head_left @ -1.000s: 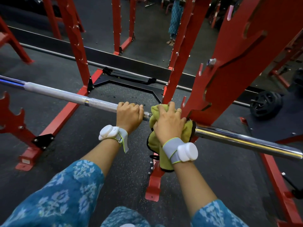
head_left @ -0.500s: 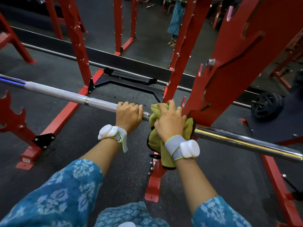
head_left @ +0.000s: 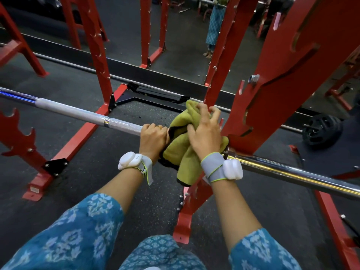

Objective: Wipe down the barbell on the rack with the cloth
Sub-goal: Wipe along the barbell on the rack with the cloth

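Note:
A long steel barbell (head_left: pixel 78 113) lies across the red rack (head_left: pixel 276 98), running from the far left to the lower right. My left hand (head_left: pixel 153 138) grips the knurled shaft just left of the rack upright. A yellow-green cloth (head_left: pixel 180 147) with a dark edge is draped over the bar between my hands. My right hand (head_left: pixel 205 133) holds the cloth from above with its fingers curled into the upper folds, right beside the upright. The bar under the cloth is hidden.
A red side hook plate (head_left: pixel 17 137) stands at the left. More red uprights (head_left: pixel 95 45) rise behind the bar. A black weight plate (head_left: pixel 321 131) lies on the dark rubber floor at the right. A mirror at the back reflects a standing person (head_left: pixel 213 26).
My right hand has lifted its fingers and gathered the cloth's upper folds higher on the bar. The cloth now bunches up closer to my left hand, which keeps its grip.

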Action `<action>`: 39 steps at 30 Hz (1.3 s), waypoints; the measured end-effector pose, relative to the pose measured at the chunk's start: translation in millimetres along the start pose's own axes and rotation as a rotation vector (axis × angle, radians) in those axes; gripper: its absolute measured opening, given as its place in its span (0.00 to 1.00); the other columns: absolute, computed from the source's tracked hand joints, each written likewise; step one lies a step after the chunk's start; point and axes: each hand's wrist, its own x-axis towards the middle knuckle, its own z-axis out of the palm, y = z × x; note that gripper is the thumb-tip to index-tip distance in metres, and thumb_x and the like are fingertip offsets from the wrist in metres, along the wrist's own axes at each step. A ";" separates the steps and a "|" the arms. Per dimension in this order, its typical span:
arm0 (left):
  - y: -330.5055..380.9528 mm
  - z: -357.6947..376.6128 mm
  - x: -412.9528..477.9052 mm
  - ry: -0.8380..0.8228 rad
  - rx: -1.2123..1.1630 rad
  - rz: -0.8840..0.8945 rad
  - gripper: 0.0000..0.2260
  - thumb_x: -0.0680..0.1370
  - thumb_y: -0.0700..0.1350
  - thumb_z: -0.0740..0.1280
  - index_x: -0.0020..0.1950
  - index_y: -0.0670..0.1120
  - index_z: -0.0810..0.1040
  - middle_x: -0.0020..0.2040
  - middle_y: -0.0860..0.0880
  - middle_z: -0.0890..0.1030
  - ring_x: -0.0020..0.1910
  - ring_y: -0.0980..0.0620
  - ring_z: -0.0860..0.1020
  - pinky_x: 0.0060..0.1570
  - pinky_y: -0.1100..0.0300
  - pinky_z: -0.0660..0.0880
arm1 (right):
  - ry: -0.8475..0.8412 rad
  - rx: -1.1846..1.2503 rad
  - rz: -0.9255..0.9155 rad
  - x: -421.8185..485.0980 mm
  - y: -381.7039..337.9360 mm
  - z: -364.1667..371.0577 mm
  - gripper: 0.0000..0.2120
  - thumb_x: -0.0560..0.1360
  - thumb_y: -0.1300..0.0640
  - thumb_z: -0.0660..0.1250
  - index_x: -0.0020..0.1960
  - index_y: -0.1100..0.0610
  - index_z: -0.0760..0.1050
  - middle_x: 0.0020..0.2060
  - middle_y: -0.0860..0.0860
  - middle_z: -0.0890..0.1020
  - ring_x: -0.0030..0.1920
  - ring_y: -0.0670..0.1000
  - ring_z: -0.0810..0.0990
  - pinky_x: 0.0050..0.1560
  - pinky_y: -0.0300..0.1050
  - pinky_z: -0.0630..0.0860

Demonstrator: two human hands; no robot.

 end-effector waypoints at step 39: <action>4.2 0.4 -3.9 -0.044 0.007 -0.055 0.19 0.78 0.46 0.55 0.30 0.45 0.75 0.29 0.46 0.78 0.29 0.44 0.73 0.41 0.52 0.62 | 0.023 -0.456 -0.126 -45.0 21.1 35.0 0.29 0.63 0.54 0.73 0.64 0.51 0.75 0.60 0.57 0.76 0.50 0.64 0.76 0.45 0.58 0.75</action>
